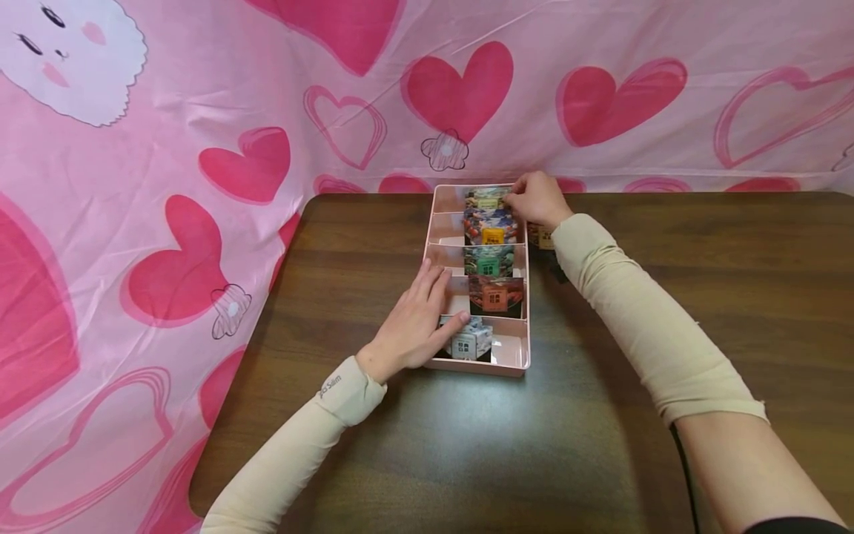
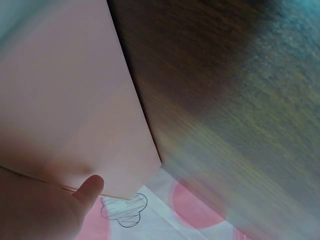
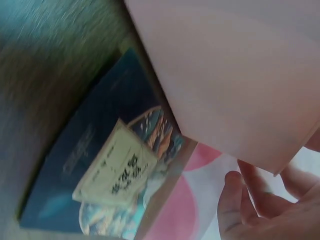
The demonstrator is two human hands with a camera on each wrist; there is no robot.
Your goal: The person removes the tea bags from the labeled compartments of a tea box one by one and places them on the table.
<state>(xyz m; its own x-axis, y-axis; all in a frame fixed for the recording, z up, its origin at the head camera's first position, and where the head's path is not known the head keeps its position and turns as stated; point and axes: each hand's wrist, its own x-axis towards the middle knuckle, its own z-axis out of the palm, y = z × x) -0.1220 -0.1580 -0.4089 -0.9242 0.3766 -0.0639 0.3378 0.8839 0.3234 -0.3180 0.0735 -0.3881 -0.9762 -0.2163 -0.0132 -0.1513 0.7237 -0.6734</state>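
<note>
the far packet [image 1: 485,202] lies just left of the nearer right hand [image 1: 540,200]; whether it is pinched, i cannot tell.

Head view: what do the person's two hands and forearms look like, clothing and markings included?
The left hand and right hand are bare, no gloves visible. Each forearm wears a cream fabric tube sleeve; the left sleeve carries dark lettering at its cuff. Near the right sleeve's upper end hangs a thin black cable; black fabric shows higher up.
</note>
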